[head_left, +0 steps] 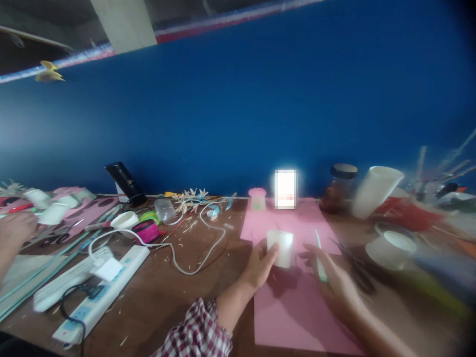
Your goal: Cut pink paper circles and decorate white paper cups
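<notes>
My left hand [265, 263] is closed round the side of a white paper cup [281, 249], with the thumb on its near face. The cup is upright over the pink paper [286, 312]. To its right, my right hand [330, 280] holds a slim white and pale green pen-like tool [320, 260] between thumb and fingers, its white end pointing up. Motion blurs this hand, and the tool's exact kind is unclear. The tool and the cup are apart. Beyond them stand a small pink and green cup [257, 199] and a bright, pixelated screen [286, 189].
Dark scissors [360, 275] and a white tub [394, 248] lie right. Behind are a brown jar [338, 188] and a tilted white cup [377, 191]. At left are a power strip [104, 297], a white cable [186, 271] and pink tape [146, 232]. Another person's hand [17, 233] is far left.
</notes>
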The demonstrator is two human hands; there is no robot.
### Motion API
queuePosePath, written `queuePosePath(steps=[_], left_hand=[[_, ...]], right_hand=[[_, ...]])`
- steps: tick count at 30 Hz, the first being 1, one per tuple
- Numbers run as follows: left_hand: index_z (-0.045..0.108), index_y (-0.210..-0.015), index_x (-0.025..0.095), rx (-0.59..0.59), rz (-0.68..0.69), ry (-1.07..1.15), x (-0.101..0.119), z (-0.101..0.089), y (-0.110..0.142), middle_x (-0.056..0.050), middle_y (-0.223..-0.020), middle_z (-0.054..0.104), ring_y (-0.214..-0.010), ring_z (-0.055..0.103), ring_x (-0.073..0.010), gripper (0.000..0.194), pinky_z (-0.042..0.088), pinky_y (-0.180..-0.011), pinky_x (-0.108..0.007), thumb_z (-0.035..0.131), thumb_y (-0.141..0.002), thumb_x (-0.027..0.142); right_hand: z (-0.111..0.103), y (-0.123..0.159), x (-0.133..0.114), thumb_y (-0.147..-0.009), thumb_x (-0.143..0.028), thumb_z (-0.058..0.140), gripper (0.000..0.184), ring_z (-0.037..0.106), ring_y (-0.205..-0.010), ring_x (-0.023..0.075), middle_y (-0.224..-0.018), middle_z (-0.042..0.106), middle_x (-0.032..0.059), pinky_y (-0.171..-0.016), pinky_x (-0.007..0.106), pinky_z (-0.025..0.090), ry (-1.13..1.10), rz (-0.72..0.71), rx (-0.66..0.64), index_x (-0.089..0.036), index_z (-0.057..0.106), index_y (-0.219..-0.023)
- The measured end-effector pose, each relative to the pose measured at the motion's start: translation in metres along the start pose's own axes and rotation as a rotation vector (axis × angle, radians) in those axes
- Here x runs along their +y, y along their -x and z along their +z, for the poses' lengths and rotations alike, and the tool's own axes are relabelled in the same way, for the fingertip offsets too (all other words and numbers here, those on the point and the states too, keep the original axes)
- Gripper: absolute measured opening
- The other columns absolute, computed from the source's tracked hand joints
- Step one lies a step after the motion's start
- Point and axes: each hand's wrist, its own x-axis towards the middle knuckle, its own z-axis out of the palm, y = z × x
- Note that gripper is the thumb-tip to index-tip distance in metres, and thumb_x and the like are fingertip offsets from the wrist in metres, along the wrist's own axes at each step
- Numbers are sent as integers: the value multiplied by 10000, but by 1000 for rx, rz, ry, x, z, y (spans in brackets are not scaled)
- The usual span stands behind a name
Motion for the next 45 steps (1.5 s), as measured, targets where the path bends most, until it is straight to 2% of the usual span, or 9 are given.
queuePosePath(steps=[7,13,21,27,32,35,39,45], left_hand=[[629,-944,104,-27,-33,-43,-4,-4,-2,-29,-733,566,-676,495,-140,471,384,-617,-252,625,-761,538],[627,-937,108,-37,-35,-34,-6,-4,-2,-20,-719,555,-659,485,-133,460,373,-613,-250,615,-769,537],[634,-975,112,-17,-51,-39,-6,-4,-2,-30,-749,589,-704,512,-150,480,381,-654,-263,591,-785,550],[635,-1068,150,44,-32,-121,-6,-7,0,-81,-933,663,-911,573,-230,555,424,-795,-324,482,-819,622],[650,-1055,168,196,-31,-100,-13,-13,0,-131,-1076,651,-1124,516,-290,592,398,-913,-357,561,-738,660],[639,-971,148,144,-67,-79,-13,-10,1,-127,-939,664,-944,593,-270,584,446,-786,-351,491,-774,677],[579,-921,126,117,-122,37,-15,-5,-3,-58,-744,607,-666,579,-177,586,435,-595,-287,405,-819,677],[562,-1025,131,203,-202,92,-22,-5,-8,-22,-717,577,-583,552,-135,612,420,-565,-266,460,-785,685]], right_hand=[[2,2,2,-892,-238,406,380,666,-854,192,-1042,667,99,-722,318,548,-26,41,0,-225,422,-1271],[2,2,2,-886,-216,403,392,659,-884,191,-1044,665,88,-745,317,543,-38,44,-16,-229,421,-1278],[0,0,0,-882,-234,426,372,674,-830,192,-1023,681,89,-718,312,550,-7,18,19,-229,444,-1254],[0,0,0,-870,-201,416,402,673,-843,188,-1026,679,83,-731,314,546,-11,24,-4,-245,413,-1269],[-2,0,-6,-896,-256,417,354,678,-834,192,-996,695,73,-725,308,551,-15,47,27,-237,444,-1248],[-4,1,-13,-936,-289,385,350,676,-808,174,-943,701,54,-705,275,551,-52,87,69,-241,433,-1280],[-8,4,-17,-952,-328,367,388,661,-734,164,-843,689,45,-644,245,545,-127,76,141,-217,431,-1319],[-10,9,-10,-942,-336,375,317,643,-684,191,-792,668,71,-612,286,539,-144,22,227,-169,610,-1073]])
